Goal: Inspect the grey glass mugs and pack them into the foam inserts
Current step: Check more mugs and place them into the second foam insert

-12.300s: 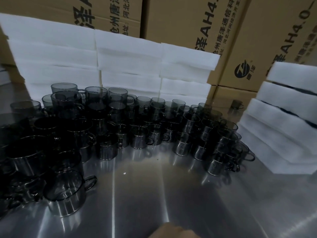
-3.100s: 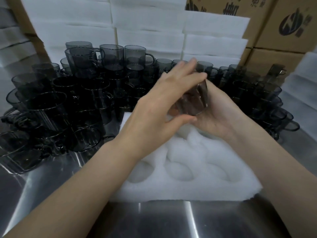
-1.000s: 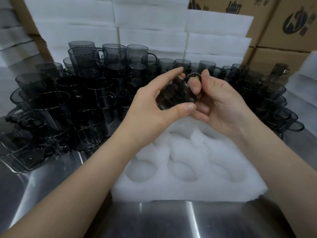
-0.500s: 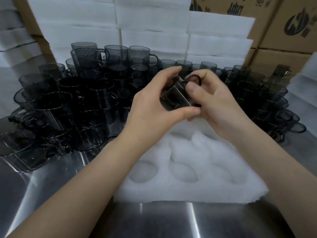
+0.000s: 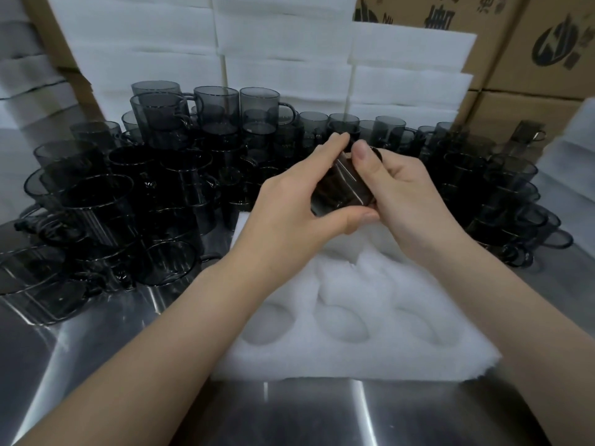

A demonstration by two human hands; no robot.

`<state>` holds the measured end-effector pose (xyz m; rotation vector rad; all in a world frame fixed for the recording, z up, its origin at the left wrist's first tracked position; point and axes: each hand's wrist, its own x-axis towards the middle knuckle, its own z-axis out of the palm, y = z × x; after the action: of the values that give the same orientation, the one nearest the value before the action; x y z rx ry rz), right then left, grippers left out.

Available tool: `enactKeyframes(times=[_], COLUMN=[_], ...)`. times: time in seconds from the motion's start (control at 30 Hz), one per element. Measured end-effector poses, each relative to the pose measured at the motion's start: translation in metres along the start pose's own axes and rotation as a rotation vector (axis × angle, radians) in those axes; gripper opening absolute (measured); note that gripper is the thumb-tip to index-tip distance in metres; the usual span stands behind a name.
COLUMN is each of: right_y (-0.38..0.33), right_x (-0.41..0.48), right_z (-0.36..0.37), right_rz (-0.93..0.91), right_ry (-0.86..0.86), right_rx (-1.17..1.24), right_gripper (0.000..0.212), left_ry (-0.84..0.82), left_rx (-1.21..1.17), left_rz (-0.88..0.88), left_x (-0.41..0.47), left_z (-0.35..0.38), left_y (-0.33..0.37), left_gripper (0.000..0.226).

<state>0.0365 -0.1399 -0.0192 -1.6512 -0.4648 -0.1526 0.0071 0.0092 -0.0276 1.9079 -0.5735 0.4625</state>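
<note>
Grey glass mug (image 5: 341,191): gripped tilted between left hand (image 5: 289,217) and right hand (image 5: 409,201), above foam insert (image 5: 354,358); mug stock (image 5: 154,175) behind.

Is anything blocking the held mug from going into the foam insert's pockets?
Nothing visible. The left hand and right hand hold the mug above the foam insert; its three near pockets are empty, the far ones are hidden.
</note>
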Motion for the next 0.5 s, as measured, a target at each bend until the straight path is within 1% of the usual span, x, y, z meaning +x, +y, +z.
enactKeyframes(times=[0.07, 0.13, 0.17, 0.27, 0.37, 0.43, 0.5], right_y=[-0.0015, -0.0024, -0.0032, -0.0016, -0.0009, -0.0024, 0.0000], right_x=[0.0015, 0.0050, 0.0063, 0.0072, 0.0047, 0.0048, 0.0058], right_z=[0.0014, -0.0009, -0.0023, -0.0064, -0.0070, -0.0046, -0.0012], right_rz=[0.069, 0.183, 0.225, 0.274, 0.317, 0.322, 0.287], right_ry=[-0.075, -0.163, -0.199, -0.308, -0.459, -0.446, -0.331], right_rx=[0.100, 0.232, 0.281, 0.387, 0.492, 0.515, 0.461], right_gripper=[0.051, 0.066, 0.070, 0.060, 0.060, 0.054, 0.042], left_ry=[0.042, 0.084, 0.085, 0.024, -0.033, -0.031, -0.010], left_rx=[-0.075, -0.177, -0.217, -0.229, -0.189, -0.124, -0.037], left_rz=[-0.002, -0.004, -0.002, 0.035, 0.029, 0.017, 0.037], left_x=[0.0005, 0.0003, -0.0002, -0.0020, -0.0018, -0.0017, -0.0022], left_z=[-0.0019, -0.0039, -0.0044, -0.0051, -0.0060, -0.0067, -0.0057], left_y=[0.0000, 0.0005, 0.0011, 0.0032, 0.0026, 0.0033, 0.0057], left_gripper=[0.075, 0.066, 0.063, 0.059, 0.058, 0.060, 0.066])
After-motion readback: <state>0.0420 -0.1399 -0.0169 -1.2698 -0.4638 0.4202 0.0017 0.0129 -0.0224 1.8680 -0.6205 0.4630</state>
